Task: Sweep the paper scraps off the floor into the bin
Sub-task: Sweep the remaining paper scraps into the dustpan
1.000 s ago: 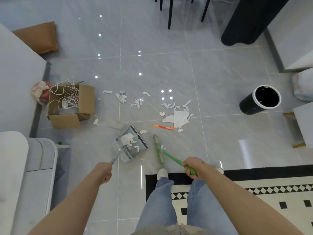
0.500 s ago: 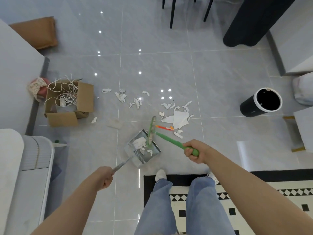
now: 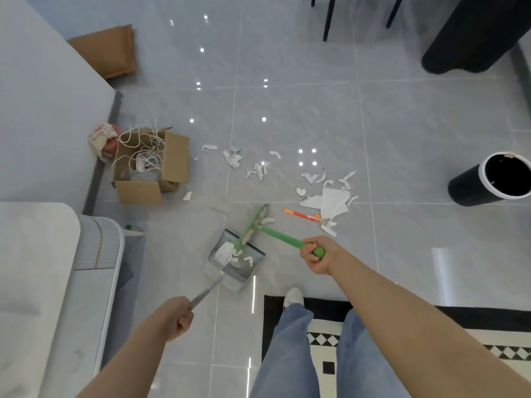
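Right hand [image 3: 315,255], grip closed on the green broom [image 3: 275,233]; left hand [image 3: 176,317], grip closed on the dustpan [image 3: 234,261] handle. Broom head lies at the pan mouth, its long axis running from pan toward the scraps [image 3: 327,201], which lie beyond it, right-hand side; bin [image 3: 488,182] far right.

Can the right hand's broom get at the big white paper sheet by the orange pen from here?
Probably yes: bare floor lies between the green broom in the right hand and the big white paper sheet.
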Tool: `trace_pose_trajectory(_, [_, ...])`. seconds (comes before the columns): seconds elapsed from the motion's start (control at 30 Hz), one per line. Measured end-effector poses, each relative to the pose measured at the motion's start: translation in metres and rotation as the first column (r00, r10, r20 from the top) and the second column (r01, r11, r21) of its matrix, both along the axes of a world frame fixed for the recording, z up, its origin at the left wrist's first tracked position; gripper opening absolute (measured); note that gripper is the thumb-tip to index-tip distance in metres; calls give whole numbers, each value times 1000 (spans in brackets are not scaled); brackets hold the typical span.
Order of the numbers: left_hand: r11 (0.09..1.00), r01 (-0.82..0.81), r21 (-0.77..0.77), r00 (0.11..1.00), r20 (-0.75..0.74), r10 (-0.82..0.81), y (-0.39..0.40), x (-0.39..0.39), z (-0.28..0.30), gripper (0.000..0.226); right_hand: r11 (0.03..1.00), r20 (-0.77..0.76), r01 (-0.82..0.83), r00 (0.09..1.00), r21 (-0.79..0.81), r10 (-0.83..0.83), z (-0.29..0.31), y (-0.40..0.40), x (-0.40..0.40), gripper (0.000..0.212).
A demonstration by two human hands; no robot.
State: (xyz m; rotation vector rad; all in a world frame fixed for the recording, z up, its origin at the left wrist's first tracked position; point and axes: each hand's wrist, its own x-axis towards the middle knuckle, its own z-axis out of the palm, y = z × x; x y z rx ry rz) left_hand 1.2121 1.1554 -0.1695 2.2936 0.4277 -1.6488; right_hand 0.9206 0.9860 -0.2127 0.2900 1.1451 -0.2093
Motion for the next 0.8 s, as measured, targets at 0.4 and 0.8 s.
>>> trace_pose_trajectory(0.4, [994,95,-47,995,-8,-95,-22,-33,4,27,963,-116,271,956,-1,-269,15,39,-115,21])
trace_pose_trajectory(0.8, [941,336,-47,940,-49,-338,-82,-94,2,31,980,-360,-150,928,-133,93,95,40,-201,14])
